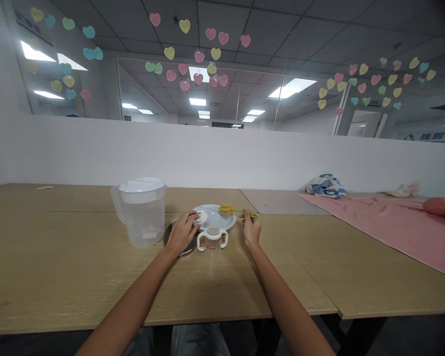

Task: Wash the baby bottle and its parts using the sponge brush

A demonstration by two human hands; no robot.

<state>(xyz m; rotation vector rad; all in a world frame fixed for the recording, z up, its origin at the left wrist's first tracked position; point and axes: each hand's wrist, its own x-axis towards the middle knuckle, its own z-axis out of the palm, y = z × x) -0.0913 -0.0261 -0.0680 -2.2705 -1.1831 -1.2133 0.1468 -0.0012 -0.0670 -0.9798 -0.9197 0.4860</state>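
Note:
My right hand [251,229] grips the green handle of a brush [227,209], whose yellow head is over the right part of a white plate [228,222]. With its fingers on a small round white piece [201,216], my left hand [183,232] is at the plate's left side. Beneath and beside that hand lies a dark-rimmed round dish [187,250], partly hidden. A clear cup with two white handles [212,238] stands upright just in front of the plate, between my hands, and neither hand touches it.
A lidded translucent pitcher [143,212] stands left of the dish on the wooden table [96,291]. Toward the back right are a crumpled blue and white cloth [326,187], a pink cloth [389,222] and an orange-red object [439,206]. A white wall runs behind.

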